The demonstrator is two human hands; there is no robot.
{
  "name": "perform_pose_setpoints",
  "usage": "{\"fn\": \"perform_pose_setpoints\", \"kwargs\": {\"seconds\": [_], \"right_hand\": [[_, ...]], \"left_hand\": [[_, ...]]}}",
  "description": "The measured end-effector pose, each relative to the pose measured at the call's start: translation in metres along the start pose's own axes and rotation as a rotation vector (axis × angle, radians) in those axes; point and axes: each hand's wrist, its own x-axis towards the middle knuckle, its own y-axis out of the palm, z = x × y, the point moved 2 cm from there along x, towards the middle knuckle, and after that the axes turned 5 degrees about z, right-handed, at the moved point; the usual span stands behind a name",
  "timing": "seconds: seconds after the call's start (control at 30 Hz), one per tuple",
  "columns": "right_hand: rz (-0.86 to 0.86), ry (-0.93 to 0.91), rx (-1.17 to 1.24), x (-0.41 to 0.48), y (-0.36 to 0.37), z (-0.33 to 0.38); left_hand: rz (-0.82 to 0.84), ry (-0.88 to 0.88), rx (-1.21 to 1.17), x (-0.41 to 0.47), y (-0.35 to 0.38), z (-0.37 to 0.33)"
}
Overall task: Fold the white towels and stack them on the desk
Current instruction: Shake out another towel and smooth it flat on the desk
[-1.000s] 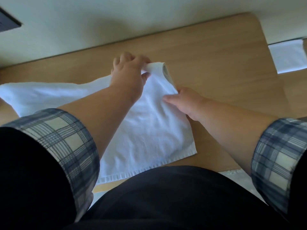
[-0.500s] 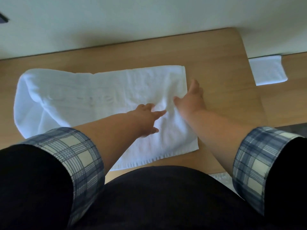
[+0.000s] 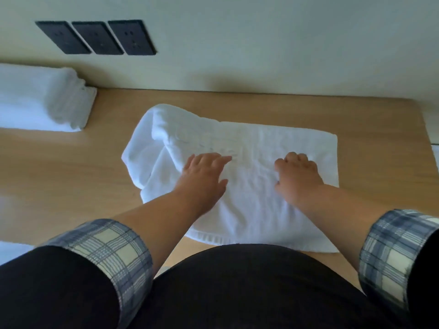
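Note:
A white towel [image 3: 256, 148] lies folded lengthways on the wooden desk [image 3: 71, 176], its left end bunched and rumpled. My left hand [image 3: 204, 176] rests flat on the towel's middle with its fingers straight. My right hand [image 3: 297, 174] presses on the towel's right part with its fingers bent down into the cloth; nothing is pinched that I can see. A stack of folded white towels [image 3: 40, 98] sits at the desk's far left against the wall.
Three black wall sockets [image 3: 95, 38] sit above the desk on the left. The desk's right edge [image 3: 427, 129] ends near the towel, with a white cloth sliver [image 3: 436, 157] beyond it. More white cloth [image 3: 11, 250] shows at the lower left.
The view swung left, bringing the towel stack and sockets into sight. My left hand slid left across the towel. The towel's left end is now more bunched.

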Motion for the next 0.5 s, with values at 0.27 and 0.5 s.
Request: {"fn": "perform_pose_setpoints", "kwargs": {"seconds": [0.27, 0.5], "right_hand": [[-0.097, -0.469, 0.278, 0.010, -0.034, 0.191], [-0.143, -0.395, 0.044, 0.020, -0.038, 0.288]], "left_hand": [[-0.164, -0.591, -0.380, -0.049, -0.004, 0.169], [0.132, -0.686, -0.602, -0.026, -0.003, 0.273]]}}
